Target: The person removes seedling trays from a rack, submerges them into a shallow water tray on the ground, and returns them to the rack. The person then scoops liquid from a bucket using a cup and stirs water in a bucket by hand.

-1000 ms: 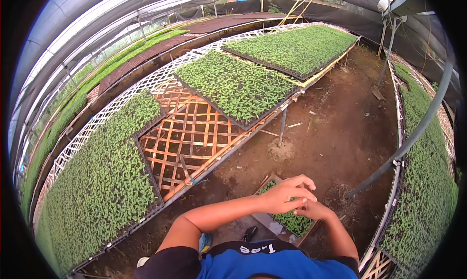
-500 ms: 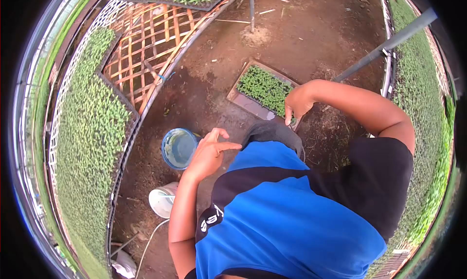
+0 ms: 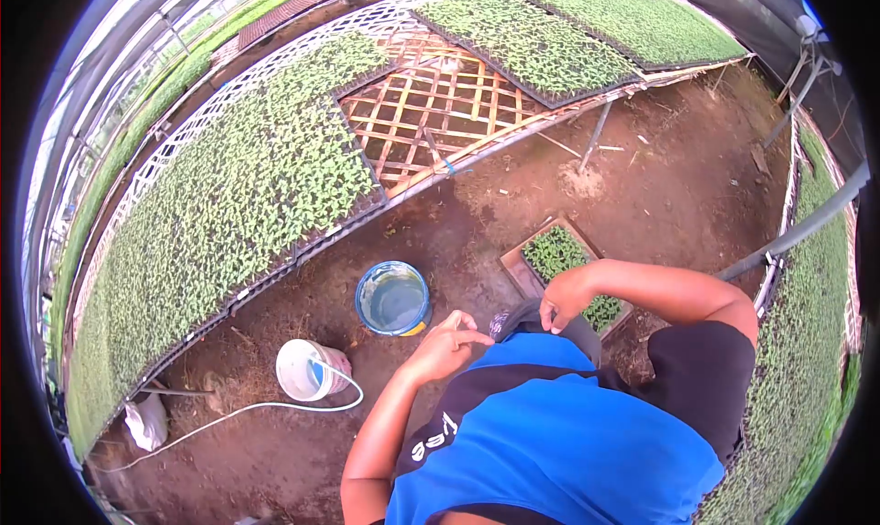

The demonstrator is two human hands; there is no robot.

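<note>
My left hand [image 3: 447,348] is at the front of my blue shirt, near its hem, with one finger stretched out and the others bent. It holds nothing that I can see. My right hand [image 3: 567,298] hangs over my dark trousers [image 3: 579,334], fingers pointing down and slightly apart, with nothing visible in them. Beyond it on the ground lies a shallow wooden tray [image 3: 515,267] with green seedlings [image 3: 555,253] in it; my right hand and forearm hide part of them. A blue bucket [image 3: 392,298] with cloudy liquid stands left of the tray.
A white bucket [image 3: 303,371] with a pale hose [image 3: 247,408] in it stands on the soil. A raised bench of seedling trays [image 3: 266,172] runs along the left, with bare wooden lattice [image 3: 431,113]. More seedlings [image 3: 793,342] and a grey pole [image 3: 807,223] are at right.
My view has swung left and up, bringing more of the bench and the hose into sight. My right hand's fingers are more bent. My left hand keeps a finger stretched out.
</note>
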